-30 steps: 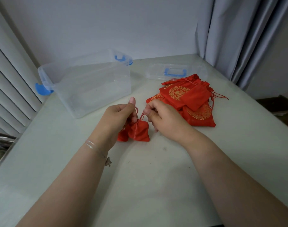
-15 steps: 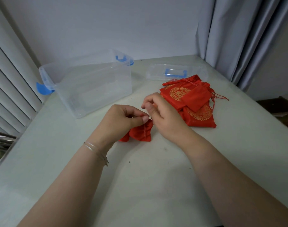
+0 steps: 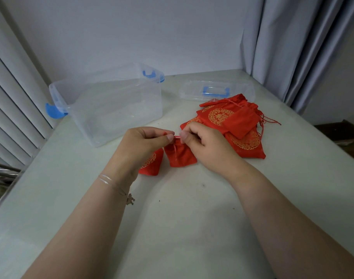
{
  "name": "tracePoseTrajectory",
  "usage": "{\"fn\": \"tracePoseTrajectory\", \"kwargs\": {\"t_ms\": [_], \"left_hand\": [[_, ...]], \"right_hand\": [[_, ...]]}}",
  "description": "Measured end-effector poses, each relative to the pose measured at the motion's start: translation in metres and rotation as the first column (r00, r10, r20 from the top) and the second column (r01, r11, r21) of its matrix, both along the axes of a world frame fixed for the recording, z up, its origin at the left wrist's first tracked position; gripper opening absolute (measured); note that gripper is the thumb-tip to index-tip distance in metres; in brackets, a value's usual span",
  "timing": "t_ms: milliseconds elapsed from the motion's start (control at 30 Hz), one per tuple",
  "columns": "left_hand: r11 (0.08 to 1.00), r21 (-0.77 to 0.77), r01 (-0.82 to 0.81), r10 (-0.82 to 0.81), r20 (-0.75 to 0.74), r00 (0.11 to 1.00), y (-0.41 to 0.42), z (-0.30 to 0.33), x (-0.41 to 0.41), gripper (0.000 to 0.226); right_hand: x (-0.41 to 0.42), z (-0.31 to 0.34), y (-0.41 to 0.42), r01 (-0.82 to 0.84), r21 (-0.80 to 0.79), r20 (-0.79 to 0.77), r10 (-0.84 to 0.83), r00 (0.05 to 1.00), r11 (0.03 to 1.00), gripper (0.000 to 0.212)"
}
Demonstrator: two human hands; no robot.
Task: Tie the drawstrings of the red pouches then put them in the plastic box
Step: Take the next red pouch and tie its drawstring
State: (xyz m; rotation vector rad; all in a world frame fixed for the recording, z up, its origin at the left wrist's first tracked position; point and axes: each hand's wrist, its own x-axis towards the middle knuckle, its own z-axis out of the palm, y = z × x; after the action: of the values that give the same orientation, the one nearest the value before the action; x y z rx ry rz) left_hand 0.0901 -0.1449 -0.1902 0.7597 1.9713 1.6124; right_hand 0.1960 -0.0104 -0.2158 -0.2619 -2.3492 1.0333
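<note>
Pouch in hand: small red pouch lies on the table at centre, neck gathered
Left hand: left hand pinches the drawstring at the neck
Right hand: right hand pinches the same cord from 3 o'clock
Second pouch: second pouch just beside, at 8 o'clock, partly under the left wrist
Pile: pile of pouches at 2 o'clock
Plastic box: plastic box open at 10 o'clock, seemingly empty
Handling: likely light, limp cloth; thin cord may slip, so grip close to the neck

L hand & R hand thumbs nearly touching, fingers curled, pinching; forearms converge.
</note>
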Motion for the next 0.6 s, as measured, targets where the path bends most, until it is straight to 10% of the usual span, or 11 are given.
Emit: {"fn": "tracePoseTrajectory", "kwargs": {"t_ms": [233,600], "left_hand": [[0.998,0.024,0.062,-0.066,0.185,0.98,-0.002,0.003,-0.001,0.007],[0.988,0.051,0.144,-0.144,0.007,0.99,-0.002,0.001,0.005,0.011]], "right_hand": [[0.003,0.004,0.002,-0.082,-0.021,0.088,0.084,0.993,0.996,0.026],[0.002,0.003,0.007,-0.107,-0.195,0.189,0.145,0.971,0.975,0.015]]}}
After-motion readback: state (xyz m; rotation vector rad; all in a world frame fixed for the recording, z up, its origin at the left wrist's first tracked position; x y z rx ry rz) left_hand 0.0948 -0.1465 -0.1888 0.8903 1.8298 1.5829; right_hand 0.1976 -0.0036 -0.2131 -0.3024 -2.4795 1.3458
